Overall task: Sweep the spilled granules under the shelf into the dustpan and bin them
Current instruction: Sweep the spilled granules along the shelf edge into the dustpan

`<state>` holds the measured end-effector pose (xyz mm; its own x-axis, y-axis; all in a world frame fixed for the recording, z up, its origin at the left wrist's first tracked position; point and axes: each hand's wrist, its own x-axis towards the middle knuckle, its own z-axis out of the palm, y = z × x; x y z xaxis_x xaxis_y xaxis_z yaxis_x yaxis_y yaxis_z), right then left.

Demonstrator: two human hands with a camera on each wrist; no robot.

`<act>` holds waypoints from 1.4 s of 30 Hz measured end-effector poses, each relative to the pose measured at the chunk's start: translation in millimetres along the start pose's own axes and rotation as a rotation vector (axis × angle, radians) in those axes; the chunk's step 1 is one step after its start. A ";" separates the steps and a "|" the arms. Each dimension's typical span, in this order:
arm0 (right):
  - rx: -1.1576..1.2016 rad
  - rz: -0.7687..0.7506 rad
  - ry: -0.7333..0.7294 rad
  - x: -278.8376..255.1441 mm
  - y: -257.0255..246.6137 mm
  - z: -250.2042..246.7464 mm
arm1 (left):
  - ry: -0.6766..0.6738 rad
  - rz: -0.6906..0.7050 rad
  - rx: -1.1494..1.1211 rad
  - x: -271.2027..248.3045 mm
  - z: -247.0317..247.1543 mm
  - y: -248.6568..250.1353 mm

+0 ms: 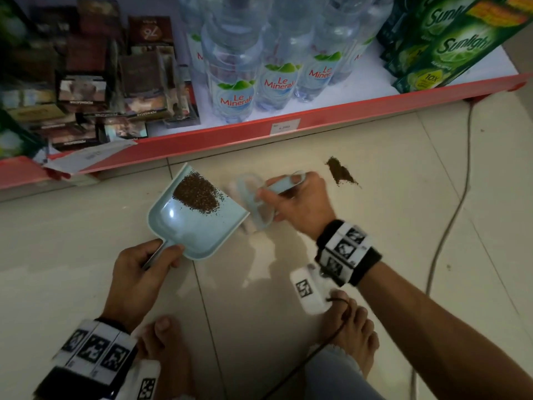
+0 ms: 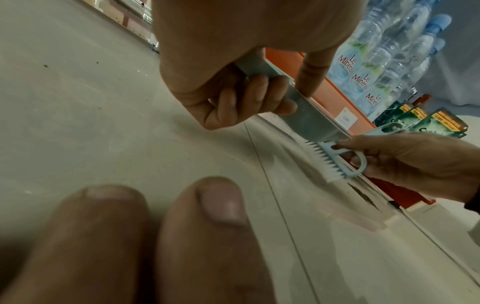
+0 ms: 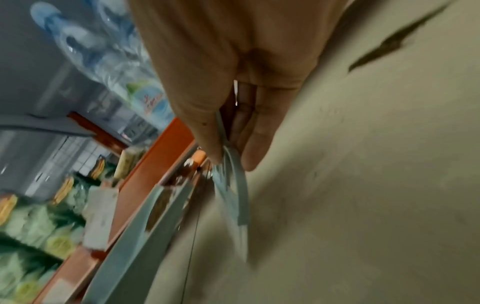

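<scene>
Bare feet (image 1: 170,350), jeans (image 1: 331,376), black-and-white marker wristbands (image 1: 346,251).

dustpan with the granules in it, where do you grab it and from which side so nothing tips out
Grip the dustpan by its short handle stub at the near corner, coming from the person's side, as the left hand does now. The granules sit towards the open lip, which faces the brush in the right hand, so the handle end is clear; best keep the lip from dipping.
</scene>
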<state>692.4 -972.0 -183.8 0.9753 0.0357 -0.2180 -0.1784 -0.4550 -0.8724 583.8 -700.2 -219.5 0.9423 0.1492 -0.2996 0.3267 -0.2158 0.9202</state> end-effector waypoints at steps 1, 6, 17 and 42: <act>-0.038 -0.004 -0.051 -4.3 2.4 8.9 | 0.003 -0.006 -0.004 1.1 -0.1 -0.7; -0.269 -0.015 0.095 5.7 23.7 -36.5 | 0.008 -0.030 -0.016 3.5 -1.1 -0.1; -0.072 0.018 -0.082 -3.1 25.9 -56.6 | -0.073 -0.015 -0.020 11.5 26.8 13.1; -0.589 0.058 0.255 72.7 24.6 -87.3 | -0.114 -0.048 0.099 35.6 82.2 32.1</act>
<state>770.3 -1058.3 -182.9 0.9795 -0.1836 -0.0834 -0.2013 -0.8646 -0.4604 633.8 -781.1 -221.3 0.9258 0.0520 -0.3744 0.3716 -0.3059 0.8766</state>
